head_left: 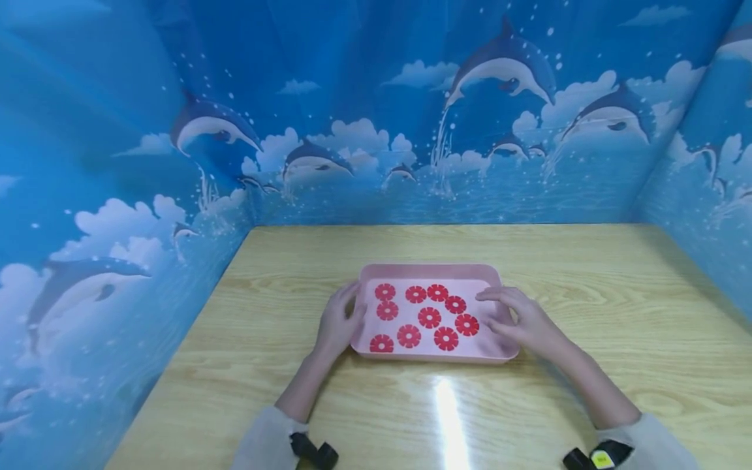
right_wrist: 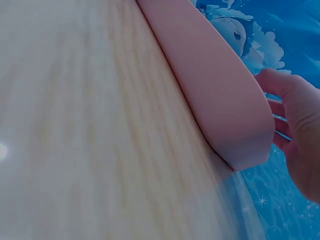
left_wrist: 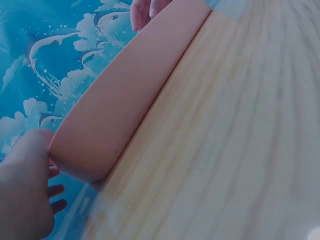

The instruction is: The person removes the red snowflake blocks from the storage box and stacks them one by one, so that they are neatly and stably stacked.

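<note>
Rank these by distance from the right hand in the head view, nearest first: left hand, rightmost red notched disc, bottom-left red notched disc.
1. Rightmost red notched disc: inside the pink tray, near the right hand.
2. Bottom-left red notched disc: tray's front left corner.
3. Left hand: at the tray's left end.

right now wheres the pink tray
Head view: the pink tray is just right of centre on the wood-grain table, between left grip and right grip.

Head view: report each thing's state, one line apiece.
Pink tray: upright on the table, uncovered.
Red discs: spread flat in the tray.
Left grip: holding the tray's left end.
Right grip: curled over the tray's right end.
Table: shiny, glare streak before the tray.
Backdrop: upright behind the table.
</note>
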### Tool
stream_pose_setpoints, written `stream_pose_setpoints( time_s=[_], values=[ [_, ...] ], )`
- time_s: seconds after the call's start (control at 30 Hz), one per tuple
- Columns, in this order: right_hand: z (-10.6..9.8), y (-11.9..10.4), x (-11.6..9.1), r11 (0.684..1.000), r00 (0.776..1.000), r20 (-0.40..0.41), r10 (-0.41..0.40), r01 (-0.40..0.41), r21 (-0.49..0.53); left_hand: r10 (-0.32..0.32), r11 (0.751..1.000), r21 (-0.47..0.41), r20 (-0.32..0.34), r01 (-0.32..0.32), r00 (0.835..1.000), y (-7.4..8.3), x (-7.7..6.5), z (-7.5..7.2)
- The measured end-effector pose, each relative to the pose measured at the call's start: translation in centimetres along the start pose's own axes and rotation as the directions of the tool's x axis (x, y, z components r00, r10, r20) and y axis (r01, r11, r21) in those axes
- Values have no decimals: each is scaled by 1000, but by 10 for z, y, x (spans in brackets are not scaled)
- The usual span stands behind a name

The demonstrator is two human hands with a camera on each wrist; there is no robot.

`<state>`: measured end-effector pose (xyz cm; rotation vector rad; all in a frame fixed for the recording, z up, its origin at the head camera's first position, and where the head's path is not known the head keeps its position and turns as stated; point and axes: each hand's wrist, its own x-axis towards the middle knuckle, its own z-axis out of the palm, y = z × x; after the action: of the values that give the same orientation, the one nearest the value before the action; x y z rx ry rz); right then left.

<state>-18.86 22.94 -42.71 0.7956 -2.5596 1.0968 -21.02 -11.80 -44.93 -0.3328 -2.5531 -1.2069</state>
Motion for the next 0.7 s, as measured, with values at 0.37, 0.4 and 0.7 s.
stream_pose_setpoints(
  time_s=[0.37, 0.4, 0.7],
  values=[
    [15, 7, 16, 998, 984, 178, 28, -37, 50, -50, 965, -257, 10, 51, 999, -10, -1, 3],
    [16, 7, 17, 998, 981, 188, 51, -59, 33, -54, 960, -274, 14, 56, 998, -11, -1, 3],
    [18, 3, 14, 985, 956, 249, 154, -129, -114, -74, 942, -323, 68, 92, 995, 7, -5, -6]
  ],
)
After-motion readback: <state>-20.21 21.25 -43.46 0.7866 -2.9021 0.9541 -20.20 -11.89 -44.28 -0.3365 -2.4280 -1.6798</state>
